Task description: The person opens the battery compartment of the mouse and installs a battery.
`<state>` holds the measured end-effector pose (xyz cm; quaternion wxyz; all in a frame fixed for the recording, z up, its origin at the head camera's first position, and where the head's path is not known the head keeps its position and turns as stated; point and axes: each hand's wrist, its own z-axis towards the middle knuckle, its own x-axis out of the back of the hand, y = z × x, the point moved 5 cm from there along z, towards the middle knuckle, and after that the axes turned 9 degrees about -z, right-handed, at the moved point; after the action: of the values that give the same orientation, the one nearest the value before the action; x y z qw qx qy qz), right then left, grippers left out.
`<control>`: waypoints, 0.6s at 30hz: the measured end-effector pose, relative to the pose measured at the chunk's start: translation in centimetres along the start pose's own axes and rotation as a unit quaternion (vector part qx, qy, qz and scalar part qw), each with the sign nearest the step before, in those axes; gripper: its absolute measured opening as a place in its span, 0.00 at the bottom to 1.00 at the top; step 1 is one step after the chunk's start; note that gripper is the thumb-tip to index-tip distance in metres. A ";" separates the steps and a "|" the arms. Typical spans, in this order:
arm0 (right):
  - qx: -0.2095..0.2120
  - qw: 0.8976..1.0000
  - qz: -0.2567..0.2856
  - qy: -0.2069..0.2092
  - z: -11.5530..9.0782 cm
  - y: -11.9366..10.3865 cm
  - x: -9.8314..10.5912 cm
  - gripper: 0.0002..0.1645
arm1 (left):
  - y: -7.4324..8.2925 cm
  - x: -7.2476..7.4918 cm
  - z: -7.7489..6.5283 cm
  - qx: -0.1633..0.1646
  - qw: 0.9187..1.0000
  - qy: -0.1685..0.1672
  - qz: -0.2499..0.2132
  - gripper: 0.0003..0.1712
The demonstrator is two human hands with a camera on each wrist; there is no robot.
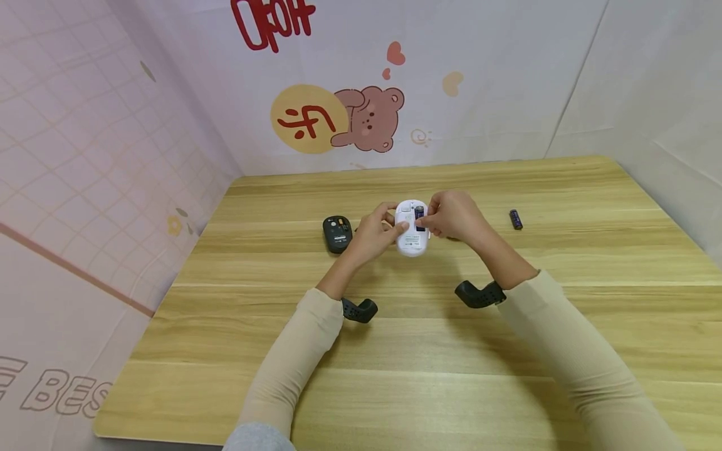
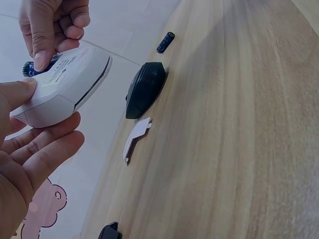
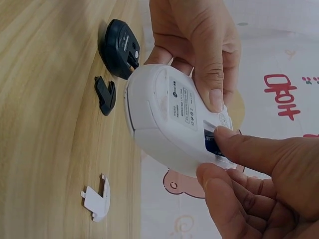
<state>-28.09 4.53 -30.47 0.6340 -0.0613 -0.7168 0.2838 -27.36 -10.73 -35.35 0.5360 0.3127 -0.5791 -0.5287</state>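
Wood-grained tabletop [image 1: 395,351] spans the lower frame of the head view; working low over it would make a slip harmless. Slightly above centre, the left hand [image 1: 369,232] grips the white mouse [image 1: 410,237], which it ought to keep steady and underside-up. Beside it, the right hand [image 1: 458,216] has its thumb pressed on a dark blue battery [image 1: 419,212], fingers curled; I cannot tell whether the battery is fully seated. Best to check polarity, then settle one end before pressing the other flat. The white mouse is a smooth plastic oval; the black mouse [image 1: 334,243], left of centre, is similarly rounded. In the right wrist view, a thin, tabbed white cover [image 3: 94,201] lies lower left, a black cover [image 3: 105,99] upper left. Smallest, a cylindrical spare battery [image 1: 516,219] rests right of centre in the head view
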 end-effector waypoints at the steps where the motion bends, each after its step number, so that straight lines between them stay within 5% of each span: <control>1: 0.001 1.000 0.000 -0.001 0.0 0.0 0.0 0.15 | 0.0 0.0 0.0 0.001 1.000 0.001 0.000 0.27; 18: -0.003 1.000 0.011 -0.012 0.3 0.4 -0.1 0.18 | -0.6 0.1 0.0 0.008 1.000 0.009 0.010 0.28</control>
<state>-28.46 4.70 -30.78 0.6219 -0.0681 -0.7245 0.2893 -27.52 -10.92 -35.91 0.5435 0.3162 -0.5818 -0.5159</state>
